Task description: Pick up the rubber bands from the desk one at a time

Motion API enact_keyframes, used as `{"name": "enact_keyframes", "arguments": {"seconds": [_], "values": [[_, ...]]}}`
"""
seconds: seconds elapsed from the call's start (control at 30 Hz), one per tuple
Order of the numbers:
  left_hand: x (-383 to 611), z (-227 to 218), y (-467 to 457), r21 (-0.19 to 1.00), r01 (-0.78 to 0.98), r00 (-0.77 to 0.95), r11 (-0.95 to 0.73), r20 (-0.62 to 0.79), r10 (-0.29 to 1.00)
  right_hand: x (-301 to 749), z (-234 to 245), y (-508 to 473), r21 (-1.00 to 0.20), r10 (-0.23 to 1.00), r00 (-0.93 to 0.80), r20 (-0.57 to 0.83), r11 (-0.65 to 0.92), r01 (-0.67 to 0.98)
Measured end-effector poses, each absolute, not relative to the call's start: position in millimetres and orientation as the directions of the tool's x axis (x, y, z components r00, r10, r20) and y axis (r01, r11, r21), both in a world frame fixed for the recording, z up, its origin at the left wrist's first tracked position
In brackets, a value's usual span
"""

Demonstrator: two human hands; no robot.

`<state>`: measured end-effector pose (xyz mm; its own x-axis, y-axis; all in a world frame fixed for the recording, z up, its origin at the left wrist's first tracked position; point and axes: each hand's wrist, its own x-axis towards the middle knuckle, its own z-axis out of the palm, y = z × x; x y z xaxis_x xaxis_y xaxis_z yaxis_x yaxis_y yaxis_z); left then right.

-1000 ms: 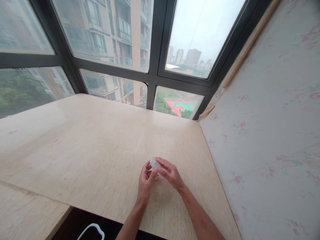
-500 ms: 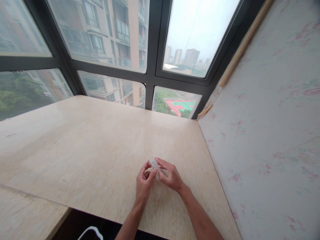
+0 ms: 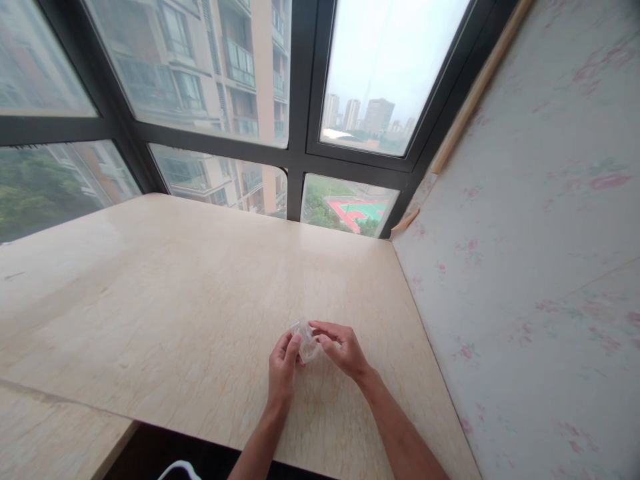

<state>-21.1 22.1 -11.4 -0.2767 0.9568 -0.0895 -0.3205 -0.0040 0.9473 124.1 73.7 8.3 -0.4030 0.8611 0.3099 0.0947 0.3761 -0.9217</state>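
Observation:
A small clear plastic case [image 3: 306, 347] is held up just above the beige marble-patterned surface, tilted, with its flat side partly turned toward me. Whatever it contains is too faint to make out. My left hand [image 3: 285, 365] grips its left side, thumb on the near face and the other fingers behind. Close by on the right is my right hand [image 3: 343, 347], its index finger stretched to the case's upper right edge and its thumb apart from that finger. Whether those fingertips touch the plastic I cannot tell.
The stone-like counter [image 3: 190, 300] runs back to dark-framed windows [image 3: 297, 160]. A floral-papered wall [image 3: 520, 280] bounds the right side, with peeling paper [image 3: 405, 223] at the corner. Below the near edge, a white curved cable or tube [image 3: 180, 467] shows in a dark gap.
The case has turned from nearly edge-on to showing more of its face. The fingers of my right hand have loosened from it, while my left hand keeps its hold.

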Motion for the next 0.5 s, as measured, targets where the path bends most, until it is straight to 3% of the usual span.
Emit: {"name": "enact_keyframes", "arguments": {"seconds": [0.13, 0.5], "values": [[-20.3, -7.8, 21.8, 0.954, -0.300, -0.291, 0.020, -0.111, 0.950, 122.1, 10.1, 72.0, -0.936, 0.853, -0.451, 0.260, 0.337, 0.097], [-18.5, 0.3, 21.1, 0.952, -0.307, -0.270, -0.003, -0.084, 0.959, 116.9, 14.9, 68.5, -0.933, 0.847, -0.450, 0.283, 0.352, 0.077]]}}
